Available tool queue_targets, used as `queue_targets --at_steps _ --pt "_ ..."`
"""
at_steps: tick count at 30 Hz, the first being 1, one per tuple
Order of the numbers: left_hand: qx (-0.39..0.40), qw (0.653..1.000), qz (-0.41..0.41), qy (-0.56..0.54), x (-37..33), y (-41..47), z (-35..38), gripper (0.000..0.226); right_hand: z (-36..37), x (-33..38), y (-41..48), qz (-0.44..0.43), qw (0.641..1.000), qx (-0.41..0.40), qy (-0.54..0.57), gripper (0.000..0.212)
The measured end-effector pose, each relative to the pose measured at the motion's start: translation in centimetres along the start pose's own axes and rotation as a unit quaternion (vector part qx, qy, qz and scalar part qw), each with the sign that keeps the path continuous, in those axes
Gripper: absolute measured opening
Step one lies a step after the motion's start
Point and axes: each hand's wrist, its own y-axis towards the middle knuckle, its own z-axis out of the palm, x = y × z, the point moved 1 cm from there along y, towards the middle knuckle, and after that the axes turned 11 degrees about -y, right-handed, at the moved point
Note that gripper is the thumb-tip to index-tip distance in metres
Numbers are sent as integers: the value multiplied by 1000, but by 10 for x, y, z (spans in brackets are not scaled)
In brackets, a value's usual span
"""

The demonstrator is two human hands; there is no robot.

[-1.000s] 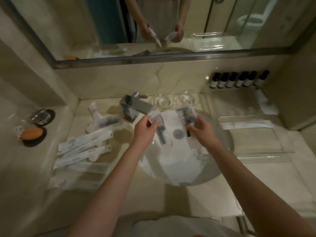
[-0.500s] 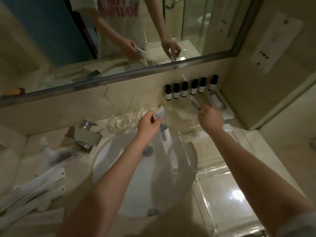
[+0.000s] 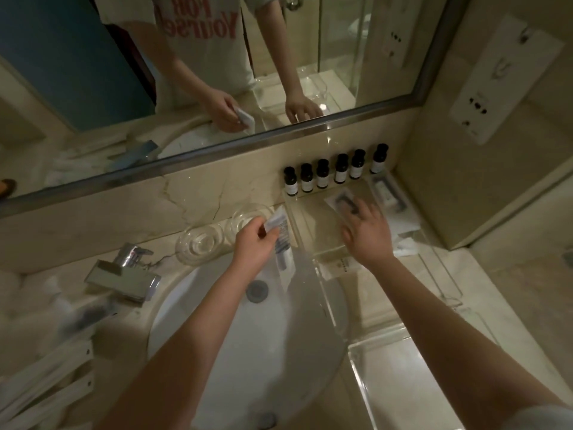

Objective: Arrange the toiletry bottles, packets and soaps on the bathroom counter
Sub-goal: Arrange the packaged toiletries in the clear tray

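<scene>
My left hand (image 3: 253,243) pinches the top of a long clear packet (image 3: 281,243) that hangs over the back rim of the white sink (image 3: 254,352). My right hand (image 3: 366,231) lies with straight fingers on a flat packet with a dark item inside (image 3: 341,202), pressing it onto the clear acrylic tray (image 3: 310,231) at the back right of the counter. Several small dark bottles with white labels (image 3: 322,175) stand in a row against the wall behind the tray. Another packet (image 3: 387,193) lies at the tray's far right.
Two round glass dishes (image 3: 201,246) sit behind the sink beside a chrome faucet (image 3: 124,274). Several long white packets (image 3: 43,383) lie heaped on the counter at left. A second clear tray (image 3: 403,367) lies near right. A mirror (image 3: 217,72) spans the wall.
My right hand has lowered its packet onto the clear tray and now lies flat on it. My left hand keeps its packet above the sink. The view has shifted right.
</scene>
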Motion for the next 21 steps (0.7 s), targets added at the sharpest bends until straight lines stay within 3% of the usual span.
queue_targets --at_steps 3,10,16,19,21 --pt "6 1000 -1 -7 -1 3 1 22 12 -3 0 -44 998 49 -8 46" --pt "9 1000 1 -18 -6 3 5 20 15 7 19 71 996 54 7 54" --pt "10 1000 -1 -27 -11 0 6 21 15 2 29 86 993 78 0 55" --pt "7 1000 15 -20 -19 1 5 27 1 10 22 54 998 2 25 54" --pt "12 999 26 -16 -26 1 3 27 -11 21 12 24 991 -41 122 55"
